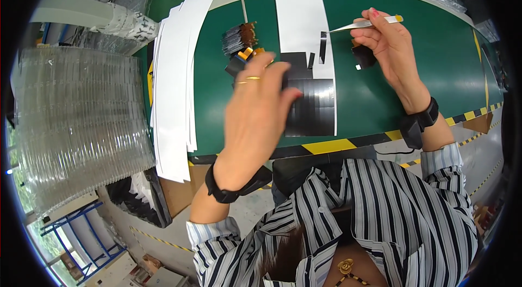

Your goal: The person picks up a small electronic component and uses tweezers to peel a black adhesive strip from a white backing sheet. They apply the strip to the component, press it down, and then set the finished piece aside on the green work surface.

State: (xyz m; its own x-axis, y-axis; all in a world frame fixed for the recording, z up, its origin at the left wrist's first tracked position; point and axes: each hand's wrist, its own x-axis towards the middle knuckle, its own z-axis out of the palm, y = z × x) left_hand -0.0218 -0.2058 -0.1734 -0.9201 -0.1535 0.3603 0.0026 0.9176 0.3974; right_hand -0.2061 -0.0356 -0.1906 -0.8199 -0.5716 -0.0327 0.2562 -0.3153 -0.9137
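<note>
My right hand [392,50] pinches a pair of metal tweezers [363,24]; their tips point left at a thin black strip [323,48] on a white sheet [300,10]. A small dark piece [363,56] with a white tab lies on the green mat just below that hand. My left hand [253,110], slightly blurred, hovers with thumb and fingers apart over small black pieces with orange-gold ends [246,54]; its fingertips partly cover them. Shiny black strips [310,107] cover the lower part of the white sheet, and a short black strip [311,61] lies higher up.
A stack of dark, brown-edged parts [239,38] sits behind my left hand. Long white sheets [176,69] are piled to the left, beside tall stacked clear plastic trays [81,124]. Yellow-black tape [329,147] marks the table's near edge. Below it on the left stands a black bin [157,200].
</note>
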